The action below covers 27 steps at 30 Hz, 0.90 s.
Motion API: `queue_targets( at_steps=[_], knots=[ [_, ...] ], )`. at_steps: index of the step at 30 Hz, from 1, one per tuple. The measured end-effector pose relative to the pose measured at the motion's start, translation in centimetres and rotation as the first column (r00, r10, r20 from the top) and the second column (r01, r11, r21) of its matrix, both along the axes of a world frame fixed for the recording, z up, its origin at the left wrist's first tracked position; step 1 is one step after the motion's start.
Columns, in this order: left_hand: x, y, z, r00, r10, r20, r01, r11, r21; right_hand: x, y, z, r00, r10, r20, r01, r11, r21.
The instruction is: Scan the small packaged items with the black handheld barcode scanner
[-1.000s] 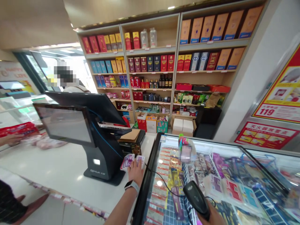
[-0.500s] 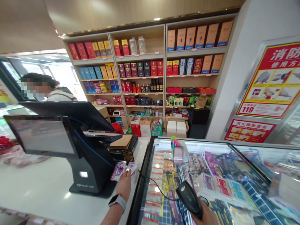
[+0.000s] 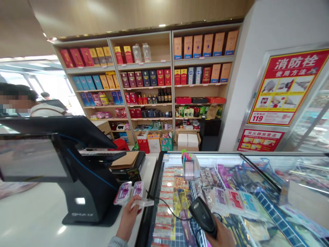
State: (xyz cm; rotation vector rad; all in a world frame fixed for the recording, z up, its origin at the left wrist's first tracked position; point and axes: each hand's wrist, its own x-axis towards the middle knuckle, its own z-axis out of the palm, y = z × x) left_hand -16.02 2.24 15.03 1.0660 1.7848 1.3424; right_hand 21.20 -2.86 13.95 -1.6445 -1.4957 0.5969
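My left hand (image 3: pixel 130 216) pinches a clear plastic tub (image 3: pixel 146 202) at the counter's edge, beside the freezer frame. The tub is seen nearly edge-on and its label is turned out of sight. Just beyond the fingers lie two more flat tubs, one purple-labelled tub (image 3: pixel 124 192) on the left and another purple-labelled tub (image 3: pixel 138 189) on the right. My right hand (image 3: pixel 221 235) is wrapped round a black barcode scanner (image 3: pixel 203 216) above the freezer's glass. From the scanner a thin black cable runs leftward to the counter.
On the white counter (image 3: pixel 33 212) stands a black checkout terminal (image 3: pixel 87 192). The glass-topped freezer (image 3: pixel 226 156) holds packaged ice creams and wire baskets. A person (image 3: pixel 20 99) is behind the terminal. Shelves (image 3: pixel 144 84) of boxes and bottles line the back wall.
My left hand has drawn back towards me and lifted one tub off the others. My right hand stays over the freezer with the scanner. The view has turned slightly right.
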Motion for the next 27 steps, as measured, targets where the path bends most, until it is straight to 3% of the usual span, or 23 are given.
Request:
queue_targets(
  at_steps=[1,3,6,8,13,20,22,27],
  knots=[
    [0.7,-0.4,0.1,0.979,-0.037,0.202,0.045,0.998,-0.036,0.0,0.0,0.1,1.0,-0.002,-0.011,0.002,1.0,0.002],
    [1.9,-0.9,0.4,0.857,-0.069,0.511,0.113,0.992,-0.056,-0.2,-0.1,0.4,1.0,-0.002,-0.025,0.002,1.0,0.003],
    [3.1,-1.0,0.7,0.712,-0.017,0.702,0.078,0.995,-0.055,-0.3,-0.2,0.9,0.999,0.001,-0.04,-0.001,1.0,0.0],
    [3.6,-0.8,0.8,0.662,0.008,0.75,0.049,0.997,-0.055,-0.3,-0.3,1.1,0.999,0.005,-0.048,-0.005,1.0,-0.005],
    [4.4,-0.5,1.5,0.62,0.042,0.783,0.033,0.996,-0.079,0.0,-0.1,0.9,1.0,0.015,-0.013,-0.015,1.0,-0.015],
    [5.2,-0.8,3.2,0.403,0.056,0.914,-0.037,0.998,-0.045,0.2,0.0,0.7,0.999,0.028,0.025,-0.027,0.999,-0.031],
    [5.2,-0.7,3.2,0.395,0.07,0.916,-0.06,0.997,-0.05,0.1,0.1,0.9,0.999,0.03,0.024,-0.029,0.999,-0.036],
    [5.5,-0.3,2.8,0.459,0.101,0.883,-0.103,0.993,-0.06,-0.1,0.3,1.4,1.0,0.019,0.023,-0.018,0.999,-0.026]
  ],
)
